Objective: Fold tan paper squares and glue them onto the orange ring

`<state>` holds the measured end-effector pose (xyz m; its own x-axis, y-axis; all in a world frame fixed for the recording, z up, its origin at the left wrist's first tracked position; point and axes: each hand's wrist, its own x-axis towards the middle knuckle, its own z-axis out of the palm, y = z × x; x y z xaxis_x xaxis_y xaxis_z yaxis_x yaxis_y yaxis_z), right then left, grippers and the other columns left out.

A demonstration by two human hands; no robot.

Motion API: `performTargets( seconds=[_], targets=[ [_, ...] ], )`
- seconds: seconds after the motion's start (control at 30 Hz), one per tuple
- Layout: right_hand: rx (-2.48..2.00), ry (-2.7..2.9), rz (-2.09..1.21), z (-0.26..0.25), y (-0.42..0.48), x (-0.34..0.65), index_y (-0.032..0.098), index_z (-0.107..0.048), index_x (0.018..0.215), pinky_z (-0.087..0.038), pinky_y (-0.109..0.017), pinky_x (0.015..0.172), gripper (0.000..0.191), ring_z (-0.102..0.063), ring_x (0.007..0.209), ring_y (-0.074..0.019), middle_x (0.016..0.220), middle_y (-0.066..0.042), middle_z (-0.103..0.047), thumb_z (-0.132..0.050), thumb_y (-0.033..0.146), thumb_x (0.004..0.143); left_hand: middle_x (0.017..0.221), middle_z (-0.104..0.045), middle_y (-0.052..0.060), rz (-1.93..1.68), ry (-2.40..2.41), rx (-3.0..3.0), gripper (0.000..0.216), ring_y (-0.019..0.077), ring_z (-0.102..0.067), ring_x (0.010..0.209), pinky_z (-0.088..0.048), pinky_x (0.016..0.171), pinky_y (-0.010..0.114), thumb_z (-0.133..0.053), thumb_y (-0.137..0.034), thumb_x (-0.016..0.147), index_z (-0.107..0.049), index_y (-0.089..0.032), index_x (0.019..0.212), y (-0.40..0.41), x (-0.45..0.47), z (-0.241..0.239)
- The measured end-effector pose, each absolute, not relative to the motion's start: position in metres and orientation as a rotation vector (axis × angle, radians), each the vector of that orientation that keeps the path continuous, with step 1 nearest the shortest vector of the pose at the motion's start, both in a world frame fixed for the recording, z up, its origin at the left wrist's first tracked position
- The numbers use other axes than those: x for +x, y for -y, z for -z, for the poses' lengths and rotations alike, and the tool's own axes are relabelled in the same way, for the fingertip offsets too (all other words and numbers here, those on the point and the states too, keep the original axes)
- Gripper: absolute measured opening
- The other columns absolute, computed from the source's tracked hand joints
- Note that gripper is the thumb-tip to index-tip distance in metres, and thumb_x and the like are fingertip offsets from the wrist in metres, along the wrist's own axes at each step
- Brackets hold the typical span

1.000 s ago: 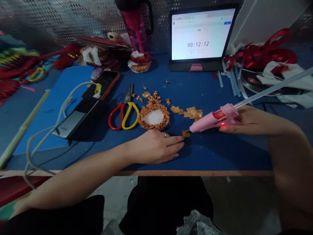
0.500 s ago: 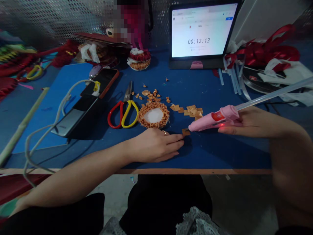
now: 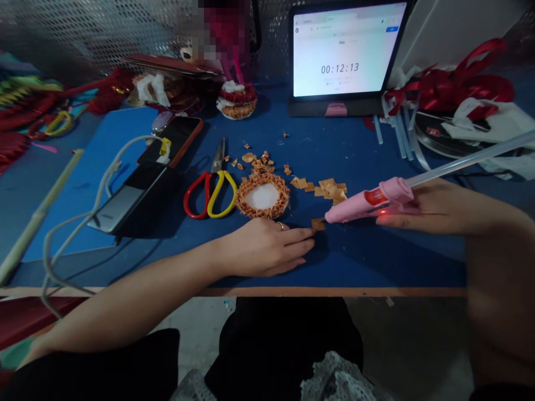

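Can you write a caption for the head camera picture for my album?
The right hand points a glue gun at a square beside the left hand.

- so the paper square [image 3: 318,224] sits on the table [image 3: 388,264], right at the left hand's [image 3: 271,248] fingertips
- glue gun's [image 3: 368,203] in the right hand [image 3: 430,207], nozzle at the square's right side, can't tell if touching
- square pile [image 3: 332,189] just behind that
- rosette [image 3: 285,199] behind the left hand, scraps [image 3: 261,165] behind it, scissors [image 3: 230,205] just left
- phone [image 3: 184,136] further left
- tablet [image 3: 345,55] way at the back, glue sticks [image 3: 401,139] and ribbon [image 3: 463,89] to its right
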<state>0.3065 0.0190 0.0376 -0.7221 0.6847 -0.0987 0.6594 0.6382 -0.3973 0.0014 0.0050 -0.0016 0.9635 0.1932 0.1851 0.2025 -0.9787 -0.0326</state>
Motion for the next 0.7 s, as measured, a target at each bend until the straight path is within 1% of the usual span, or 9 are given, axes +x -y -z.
performTargets(
  seconds=[0.13,0.27,0.4,0.47,0.6,0.7],
  targets=[
    [-1.161,2.777,-0.636,-0.038,-0.019,0.310,0.020,-0.061,0.098,-0.043,-0.016,0.060,0.028,-0.059,0.066,-0.0100,0.079,0.005,-0.066,-0.053,0.040,0.079,0.119,-0.055,0.003,0.285,0.311,-3.061,0.032,0.0114,-0.062,0.077,-0.050,0.058,0.023,-0.036,-0.030,0.089,-0.053,-0.016,0.113,-0.005,0.001,0.001],
    [-1.148,2.793,-0.615,-0.041,-0.017,0.309,0.021,-0.060,0.103,-0.044,-0.018,0.063,0.033,-0.060,0.068,-0.0115,0.082,0.004,-0.067,-0.052,0.042,0.079,0.120,-0.055,0.004,0.280,0.310,-3.070,0.033,0.0117,-0.062,0.077,-0.050,0.058,0.023,-0.036,-0.031,0.089,-0.052,-0.016,0.114,-0.005,0.001,0.001],
    [-1.182,2.797,-0.625,-0.046,-0.016,0.304,0.020,-0.063,0.094,-0.045,-0.020,0.062,0.030,-0.059,0.063,-0.0122,0.073,0.004,-0.066,-0.050,0.042,0.079,0.119,-0.055,0.004,0.269,0.316,-3.073,0.032,0.0118,-0.062,0.077,-0.050,0.058,0.023,-0.036,-0.031,0.090,-0.053,-0.016,0.113,-0.005,0.002,0.000],
    [-1.173,2.799,-0.617,-0.048,-0.015,0.302,0.020,-0.064,0.093,-0.045,-0.020,0.061,0.030,-0.059,0.061,-0.0120,0.071,0.004,-0.066,-0.049,0.043,0.080,0.119,-0.055,0.005,0.264,0.319,-3.072,0.032,0.0117,-0.062,0.077,-0.050,0.058,0.023,-0.036,-0.031,0.090,-0.054,-0.016,0.112,-0.005,0.002,0.000],
    [-1.111,2.831,-0.571,-0.048,-0.013,0.302,0.021,-0.061,0.106,-0.045,-0.021,0.063,0.035,-0.060,0.068,-0.0131,0.082,0.003,-0.067,-0.048,0.042,0.080,0.120,-0.055,0.005,0.251,0.328,-3.081,0.032,0.0120,-0.062,0.078,-0.049,0.058,0.022,-0.037,-0.031,0.089,-0.053,-0.017,0.113,-0.004,0.001,0.000],
    [-1.107,2.857,-0.523,-0.047,-0.011,0.303,0.020,-0.061,0.106,-0.045,-0.022,0.067,0.036,-0.061,0.073,-0.0147,0.091,0.002,-0.067,-0.049,0.042,0.079,0.121,-0.054,0.005,0.236,0.346,-3.071,0.031,0.0124,-0.062,0.079,-0.048,0.057,0.022,-0.037,-0.031,0.089,-0.053,-0.018,0.112,-0.004,0.001,0.000]
  ],
)
